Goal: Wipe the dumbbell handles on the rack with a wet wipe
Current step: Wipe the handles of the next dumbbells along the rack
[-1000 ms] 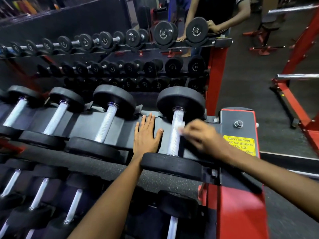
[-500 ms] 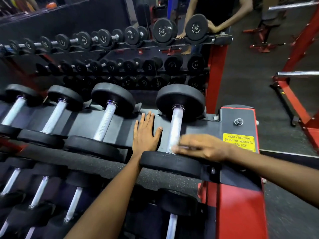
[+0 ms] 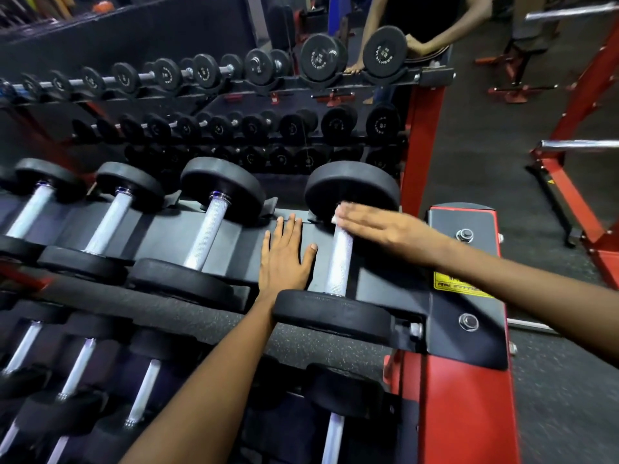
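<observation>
The rightmost dumbbell on the top tier has a silver knurled handle (image 3: 339, 262) between two black heads. My right hand (image 3: 375, 227) lies flat across the far end of that handle, fingers straight, pressing a white wet wipe (image 3: 337, 212) whose edge shows under the fingertips. My left hand (image 3: 284, 252) rests flat on the grey rack tray (image 3: 231, 239) just left of this dumbbell, fingers spread. Three more dumbbells with silver handles (image 3: 205, 239) sit to the left on the same tier.
A lower tier holds more dumbbells (image 3: 331, 433). The red rack frame (image 3: 469, 396) with a yellow notice (image 3: 459, 283) is at right. A second rack (image 3: 214, 78) stands behind, with another person (image 3: 425, 25) at its end. Red equipment (image 3: 569, 182) stands on the floor at right.
My right hand slid with the wipe from the near end of the handle up to its far end by the back head. My left hand stayed put.
</observation>
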`<state>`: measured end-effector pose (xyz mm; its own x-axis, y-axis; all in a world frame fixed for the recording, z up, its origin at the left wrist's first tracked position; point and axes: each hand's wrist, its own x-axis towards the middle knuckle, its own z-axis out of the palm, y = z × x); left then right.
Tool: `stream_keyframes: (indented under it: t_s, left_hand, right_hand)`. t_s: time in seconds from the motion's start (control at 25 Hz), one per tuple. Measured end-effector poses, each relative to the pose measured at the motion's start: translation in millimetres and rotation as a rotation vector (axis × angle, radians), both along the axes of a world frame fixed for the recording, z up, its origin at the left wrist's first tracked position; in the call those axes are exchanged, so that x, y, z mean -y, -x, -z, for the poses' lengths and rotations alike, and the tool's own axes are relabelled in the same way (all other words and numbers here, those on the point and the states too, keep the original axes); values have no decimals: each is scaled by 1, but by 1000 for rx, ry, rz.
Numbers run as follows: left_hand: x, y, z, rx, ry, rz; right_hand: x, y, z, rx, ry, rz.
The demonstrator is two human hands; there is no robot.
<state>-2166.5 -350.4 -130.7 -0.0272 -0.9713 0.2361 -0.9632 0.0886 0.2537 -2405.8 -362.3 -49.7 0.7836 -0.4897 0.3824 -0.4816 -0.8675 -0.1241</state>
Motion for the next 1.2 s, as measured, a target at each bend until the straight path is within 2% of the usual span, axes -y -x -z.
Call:
stream_keyframes:
  t_s: [0.16, 0.2, 0.32, 0.44, 0.52, 0.64, 0.68, 0.72, 0.8, 0.84, 1.0, 1.04, 1.12, 1.16, 1.2]
  left_hand:
    - [3, 1, -1, 47, -13, 15]
    - [3, 0, -1, 46, -17, 14]
    - [0, 0, -2, 40, -25, 4]
    - [0, 2, -3, 45, -23, -6]
    - [1, 1, -4, 41, -18, -6]
    - [-1, 1, -4, 22, -10, -2]
    - [-1, 2, -4, 22, -8, -1]
    - [-1, 2, -4, 25, -11, 2]
    - [0, 0, -4, 25, -20, 6]
    - [1, 0, -4, 22, -24, 7]
    - [-1, 0, -4, 13, -21, 1]
    - [0, 0, -5, 29, -32, 2]
    - [1, -1, -6, 82, -66, 14]
    - [1, -1, -6, 79, -63, 16]
    - [1, -1, -6, 48, -43, 12]
  right_hand:
    - [-30, -7, 16, -251, 69, -356]
    - [-18, -6, 8, -250, 69, -335]
    - [1, -10, -21, -54, 83, -64]
    - [-36, -24, 1, -182, 17, -294]
    - [-23, -26, -16, -324, 27, -400]
    - [10, -30, -41, -246, 193, -157]
    - [6, -35, -38, -264, 176, -130]
    - [-8, -42, -34, -348, 81, -142]
    - [-36, -55, -35, -507, -135, -298]
    - [-31, -59, -42, -585, -175, -311]
    - [9, -76, -62, -772, 139, 76]
    - [5, -86, -57, -869, 51, 74]
    - [-15, -102, -59, -993, -264, -25]
    - [-12, -105, -64, -1014, -320, -5]
    - [-4, -108, -69, -1009, -270, 70]
